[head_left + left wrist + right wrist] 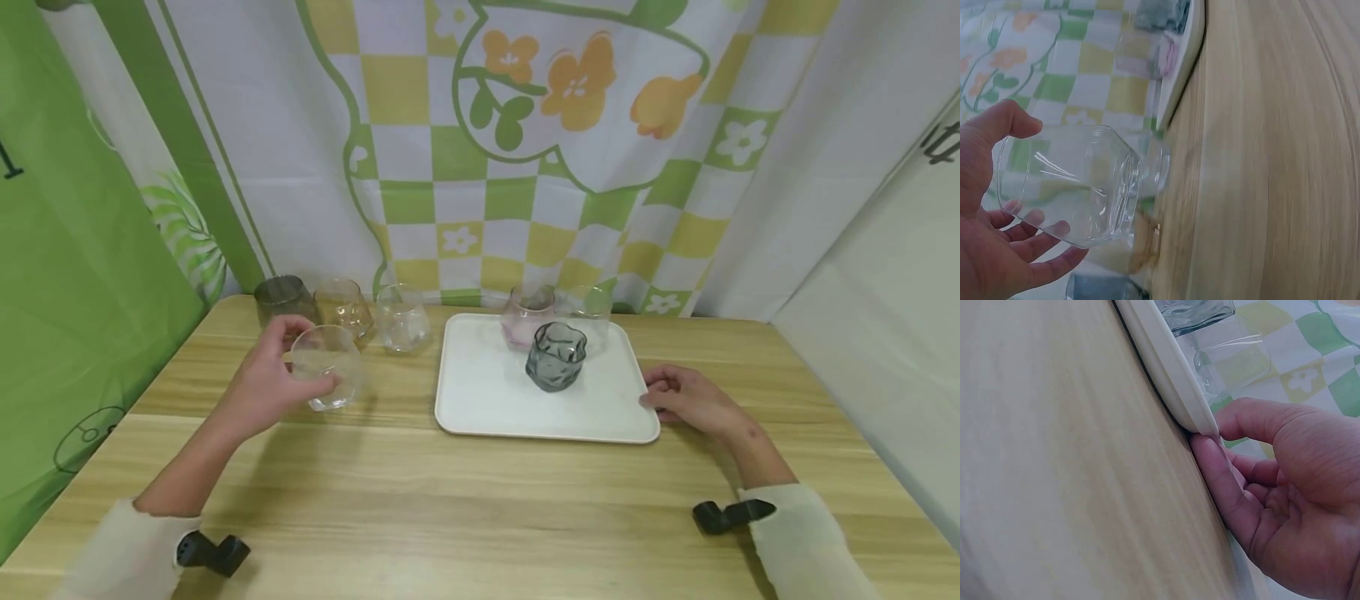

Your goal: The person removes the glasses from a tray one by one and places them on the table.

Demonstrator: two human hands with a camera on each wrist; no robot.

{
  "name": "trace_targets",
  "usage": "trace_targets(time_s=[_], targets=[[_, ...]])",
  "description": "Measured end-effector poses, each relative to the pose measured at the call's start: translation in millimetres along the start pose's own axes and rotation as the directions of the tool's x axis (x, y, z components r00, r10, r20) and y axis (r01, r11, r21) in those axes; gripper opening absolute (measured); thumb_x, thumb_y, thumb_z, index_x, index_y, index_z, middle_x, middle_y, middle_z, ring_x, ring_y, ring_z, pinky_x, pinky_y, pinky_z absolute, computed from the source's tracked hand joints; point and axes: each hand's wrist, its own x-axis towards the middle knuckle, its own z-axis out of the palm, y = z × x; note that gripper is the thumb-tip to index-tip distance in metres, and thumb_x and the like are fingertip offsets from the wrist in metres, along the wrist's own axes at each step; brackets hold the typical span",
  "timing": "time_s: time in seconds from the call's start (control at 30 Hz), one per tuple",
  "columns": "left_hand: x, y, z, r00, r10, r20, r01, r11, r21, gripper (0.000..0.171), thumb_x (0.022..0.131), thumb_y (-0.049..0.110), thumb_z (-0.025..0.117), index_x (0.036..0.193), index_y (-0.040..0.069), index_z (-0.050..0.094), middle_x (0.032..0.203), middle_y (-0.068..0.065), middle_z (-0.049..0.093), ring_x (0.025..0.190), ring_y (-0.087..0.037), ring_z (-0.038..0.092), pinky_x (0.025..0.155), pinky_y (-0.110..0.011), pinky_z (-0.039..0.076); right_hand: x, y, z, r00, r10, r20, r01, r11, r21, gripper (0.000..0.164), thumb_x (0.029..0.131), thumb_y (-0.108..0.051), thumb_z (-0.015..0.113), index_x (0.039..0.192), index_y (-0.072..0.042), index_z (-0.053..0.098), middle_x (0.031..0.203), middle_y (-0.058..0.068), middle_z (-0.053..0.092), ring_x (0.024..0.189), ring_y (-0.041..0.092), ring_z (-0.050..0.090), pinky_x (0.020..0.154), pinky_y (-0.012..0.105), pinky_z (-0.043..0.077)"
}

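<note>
My left hand [273,379] grips a clear drinking glass [327,367], thumb on one side and fingers round the other. In the left wrist view the glass [1069,181] shows a faceted base close over the table. On the right, my right hand [693,400] pinches the right edge of a white tray [487,412]; the right wrist view has thumb and forefinger at its rim [1194,403]. On the tray stand a grey crinkled glass [555,358], a pinkish glass [521,321] and a clear glass [592,308], partly behind the grey one.
Left of the tray, along the table's back edge, stand a dark glass [281,298], an amber glass [345,308] and another clear glass [403,321]. A patterned curtain [457,200] hangs right behind the wooden table [465,517].
</note>
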Motion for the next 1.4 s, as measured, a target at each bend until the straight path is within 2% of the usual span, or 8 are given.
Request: trace_targets(time_s=[0.2, 0.3, 0.4, 0.73, 0.9, 1.0, 1.13, 1.4], targets=[[-1.9, -18.0, -23.6, 0.998, -0.03, -0.063, 0.034, 0.997, 0.066, 0.077, 0.082, 0.013, 0.085, 0.136, -0.011, 0.036, 0.134, -0.029, 0.042, 0.129, -0.047, 0.04, 0.098, -0.06, 0.041, -1.1, 2.5, 0.5, 1.0, 0.006, 0.002, -0.006, 1.0, -0.001, 0.05, 0.1, -0.016, 0.068, 0.136, 0.012, 0.048, 0.111, 0.017, 0.056, 0.097, 0.022, 0.061, 0.081, 0.031, 0.059], [-1.0, -26.4, -33.5, 0.995, -0.041, -0.088, 0.049, 0.995, 0.091, 0.078, 0.083, 0.014, 0.085, 0.137, -0.011, 0.035, 0.134, -0.03, 0.042, 0.126, -0.048, 0.041, 0.094, -0.043, 0.046, -1.5, 2.7, 0.6, 1.0, 0.005, -0.003, -0.005, 1.0, -0.004, 0.05, 0.1, -0.016, 0.067, 0.137, 0.012, 0.048, 0.112, 0.017, 0.057, 0.097, 0.021, 0.061, 0.081, 0.031, 0.059], [0.4, -34.0, -43.8, 0.992, -0.048, -0.121, 0.062, 0.992, 0.114, 0.078, 0.084, 0.014, 0.085, 0.138, -0.011, 0.034, 0.133, -0.031, 0.043, 0.122, -0.047, 0.044, 0.086, -0.029, 0.042, -1.6, 1.4, 0.9, 1.0, -0.008, -0.001, 0.008, 1.0, 0.016, 0.051, 0.1, -0.015, 0.068, 0.137, 0.012, 0.047, 0.112, 0.018, 0.057, 0.097, 0.021, 0.062, 0.081, 0.031, 0.059], [11.6, -66.8, -69.8, 0.971, -0.164, -0.174, 0.186, 0.975, 0.119, 0.083, 0.09, 0.022, 0.081, 0.144, -0.013, 0.029, 0.136, -0.03, 0.04, 0.118, -0.042, 0.045, 0.08, -0.026, 0.041, 1.1, -0.5, 1.2, 1.0, -0.02, 0.008, 0.02, 0.999, 0.043, 0.05, 0.1, -0.013, 0.067, 0.136, 0.014, 0.046, 0.11, 0.017, 0.056, 0.095, 0.02, 0.061, 0.08, 0.031, 0.059], [19.4, -75.3, -77.9, 0.957, -0.197, -0.211, 0.231, 0.962, 0.149, 0.086, 0.09, 0.028, 0.081, 0.144, -0.014, 0.029, 0.134, -0.031, 0.042, 0.114, -0.039, 0.045, 0.083, -0.032, 0.041, 0.8, -1.3, -0.4, 1.0, -0.008, -0.007, 0.008, 1.0, 0.02, 0.049, 0.1, -0.014, 0.067, 0.135, 0.013, 0.048, 0.11, 0.017, 0.056, 0.096, 0.022, 0.061, 0.08, 0.031, 0.059], [23.5, -78.9, -81.7, 0.947, -0.23, -0.224, 0.264, 0.955, 0.133, 0.088, 0.091, 0.03, 0.079, 0.146, -0.015, 0.026, 0.139, -0.034, 0.038, 0.118, -0.044, 0.043, 0.093, -0.048, 0.045, 0.5, -0.3, -1.4, 1.0, -0.007, -0.01, 0.008, 1.0, 0.02, 0.049, 0.099, -0.014, 0.068, 0.135, 0.013, 0.048, 0.11, 0.017, 0.055, 0.096, 0.022, 0.061, 0.081, 0.031, 0.059], [29.9, -82.9, -85.4, 0.935, -0.274, -0.224, 0.301, 0.949, 0.096, 0.091, 0.094, 0.033, 0.076, 0.149, -0.015, 0.021, 0.147, -0.038, 0.031, 0.129, -0.052, 0.036, 0.105, -0.066, 0.035, 0.0, 1.1, -2.2, 1.0, -0.009, -0.012, 0.009, 1.0, 0.025, 0.049, 0.099, -0.015, 0.068, 0.135, 0.012, 0.048, 0.111, 0.017, 0.055, 0.097, 0.022, 0.06, 0.081, 0.031, 0.059], [40.9, -87.8, -88.8, 0.921, -0.301, -0.245, 0.329, 0.941, 0.081, 0.089, 0.095, 0.029, 0.074, 0.149, -0.016, 0.019, 0.148, -0.037, 0.03, 0.129, -0.051, 0.038, 0.102, -0.06, 0.04, 0.4, 3.5, -1.9, 1.0, -0.006, -0.012, 0.006, 1.0, 0.019, 0.05, 0.099, -0.016, 0.068, 0.135, 0.011, 0.049, 0.111, 0.017, 0.055, 0.097, 0.022, 0.06, 0.081, 0.031, 0.059]])
